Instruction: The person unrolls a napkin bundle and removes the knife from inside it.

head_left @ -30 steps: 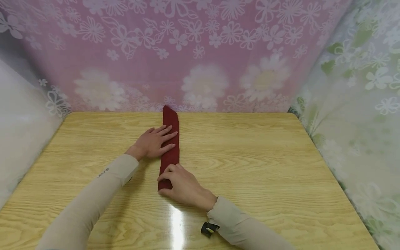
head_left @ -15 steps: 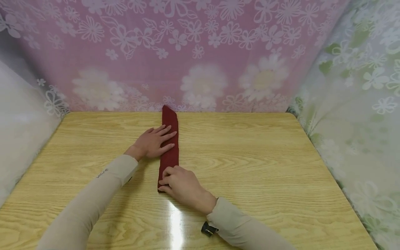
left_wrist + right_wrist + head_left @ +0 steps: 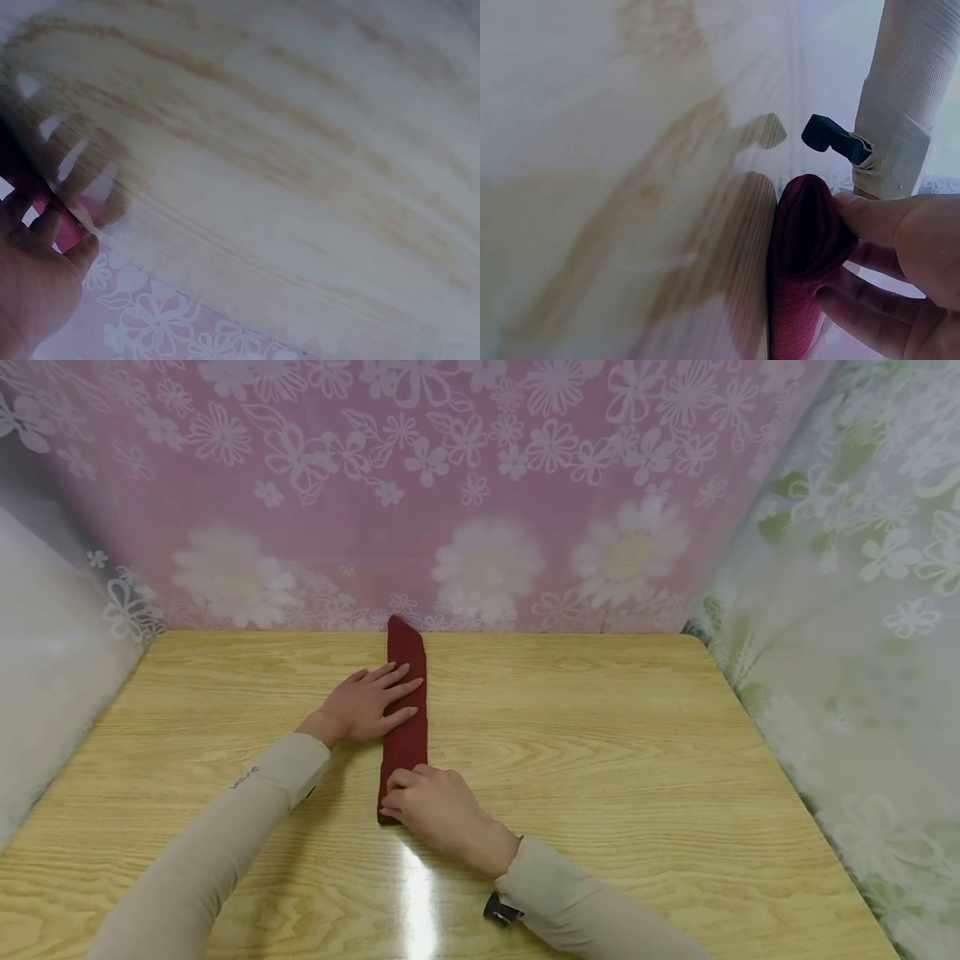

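Note:
A long dark red folded cloth [image 3: 406, 747] lies lengthwise on the table, its far tip reaching the back edge. My left hand [image 3: 362, 706] rests on its middle with the fingers spread and straight. At the near end my right hand [image 3: 442, 810] pinches the cloth, fingers curled and thumb drawn in. The right wrist view shows the cloth's end [image 3: 808, 225] as stacked, rounded layers, the thumb at its top fold and the fingers along its side. In the left wrist view, only a small part of the cloth [image 3: 69, 231] shows past the left hand's fingers.
The wood-grain table [image 3: 600, 735] has a glare patch near the front. A pink flowered curtain [image 3: 337, 527] hangs right behind it, with a pale flowered one [image 3: 847, 693] along the right. A small black device [image 3: 501, 910] sits at the right cuff.
The right thumb and fingers have closed together on the cloth's near end, and that hand has shifted slightly nearer the front. The left hand stays in place on the cloth.

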Demonstrator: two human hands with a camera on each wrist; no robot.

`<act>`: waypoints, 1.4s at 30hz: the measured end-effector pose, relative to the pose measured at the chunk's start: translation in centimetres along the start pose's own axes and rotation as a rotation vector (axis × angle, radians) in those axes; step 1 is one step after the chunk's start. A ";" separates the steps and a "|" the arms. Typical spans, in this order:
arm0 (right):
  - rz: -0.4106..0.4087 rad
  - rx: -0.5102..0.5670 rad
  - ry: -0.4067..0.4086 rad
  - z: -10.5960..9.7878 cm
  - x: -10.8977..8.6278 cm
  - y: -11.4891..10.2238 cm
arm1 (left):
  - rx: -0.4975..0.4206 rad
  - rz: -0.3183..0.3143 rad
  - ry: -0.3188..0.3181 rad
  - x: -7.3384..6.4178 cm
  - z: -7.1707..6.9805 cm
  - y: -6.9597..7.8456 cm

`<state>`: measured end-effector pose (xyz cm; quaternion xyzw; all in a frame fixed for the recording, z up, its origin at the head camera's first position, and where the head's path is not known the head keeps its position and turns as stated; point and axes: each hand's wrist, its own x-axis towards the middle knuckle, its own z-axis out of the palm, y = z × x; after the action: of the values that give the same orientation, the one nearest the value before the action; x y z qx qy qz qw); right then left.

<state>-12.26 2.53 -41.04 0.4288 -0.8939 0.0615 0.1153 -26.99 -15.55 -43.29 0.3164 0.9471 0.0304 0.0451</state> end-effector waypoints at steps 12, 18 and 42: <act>0.059 0.105 0.062 0.1 -0.3 0.7 | 0.007 0.006 -0.004 0.1 0.1 -0.1; 0.142 0.224 0.074 0.1 -0.6 1.1 | 0.011 0.001 -0.006 -0.1 -0.1 -0.1; -0.089 0.062 -0.042 -0.5 -0.7 1.2 | 0.000 0.017 0.024 -0.1 0.3 0.0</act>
<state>-12.73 3.95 -40.71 0.4728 -0.8738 0.0748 0.0857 -26.83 -15.62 -43.61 0.3239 0.9449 0.0346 0.0334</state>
